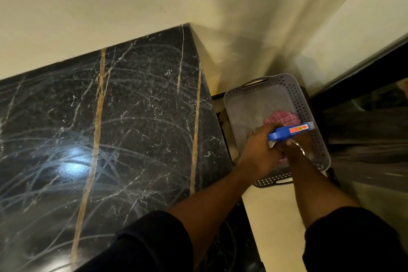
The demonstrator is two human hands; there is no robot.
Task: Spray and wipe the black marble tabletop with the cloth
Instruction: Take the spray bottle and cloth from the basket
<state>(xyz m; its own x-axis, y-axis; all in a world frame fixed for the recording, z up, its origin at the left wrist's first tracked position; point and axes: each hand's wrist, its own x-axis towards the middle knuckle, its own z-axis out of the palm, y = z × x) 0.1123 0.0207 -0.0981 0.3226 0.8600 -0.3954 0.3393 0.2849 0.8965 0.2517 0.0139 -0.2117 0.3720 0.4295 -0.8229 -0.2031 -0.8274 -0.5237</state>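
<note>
The black marble tabletop (123,121) with gold veins fills the left and shows curved wipe streaks. Both hands are over a grey perforated basket (309,104) beside the table's right end. My left hand (259,150) grips the neck of a clear spray bottle with a blue trigger head (289,131), whose nozzle points right. My right hand (294,148) lies just under the bottle with its fingers curled; what they hold is hidden. A pink checked cloth (282,118) lies bunched in the basket beyond the hands.
A cream wall (132,6) runs behind the table and basket. Dark panelling (364,130) stands right of the basket. The pale floor (271,216) shows between the table's edge and my right arm.
</note>
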